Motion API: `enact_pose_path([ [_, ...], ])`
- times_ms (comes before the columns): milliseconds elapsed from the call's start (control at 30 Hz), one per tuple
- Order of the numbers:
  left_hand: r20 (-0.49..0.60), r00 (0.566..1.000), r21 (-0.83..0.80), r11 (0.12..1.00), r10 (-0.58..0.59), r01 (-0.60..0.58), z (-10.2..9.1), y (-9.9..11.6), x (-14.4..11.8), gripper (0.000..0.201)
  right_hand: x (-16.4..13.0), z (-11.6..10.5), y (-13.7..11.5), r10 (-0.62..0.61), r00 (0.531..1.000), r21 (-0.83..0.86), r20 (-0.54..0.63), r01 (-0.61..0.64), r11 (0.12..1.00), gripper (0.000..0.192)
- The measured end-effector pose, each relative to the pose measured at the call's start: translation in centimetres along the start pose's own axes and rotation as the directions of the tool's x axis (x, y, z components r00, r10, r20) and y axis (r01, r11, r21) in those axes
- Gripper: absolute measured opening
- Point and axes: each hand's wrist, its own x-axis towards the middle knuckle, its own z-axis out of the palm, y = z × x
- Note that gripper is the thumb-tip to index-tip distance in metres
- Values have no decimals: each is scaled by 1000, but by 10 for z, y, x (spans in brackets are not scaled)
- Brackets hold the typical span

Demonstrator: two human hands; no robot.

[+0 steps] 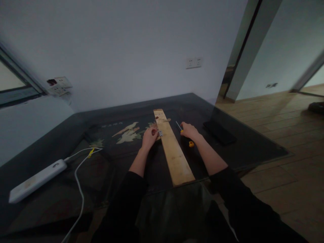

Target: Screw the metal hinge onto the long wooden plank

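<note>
A long, narrow wooden board lies on the dark table, pointing away from me. My left hand is at the board's left edge, its fingers pinched at a small silver metal piece. That piece looks like a hinge, but it is too small to be sure. To the right of the board, my right hand is closed around a screwdriver. The shaft points forward and left, apart from the board. Yellow shows at the front of the grip and again below the hand, roughly in line with the shaft.
A black flat object lies on the table to the right. At the left is a white power strip with a white cable running toward the front edge. The wall with sockets stands behind.
</note>
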Motion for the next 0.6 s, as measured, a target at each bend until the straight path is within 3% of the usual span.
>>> enact_pose_path([
  [600,2,1000,25,999,20,-20,-5,2,1,11,5,10,-3,-56,998,26,19,56,998,49],
])
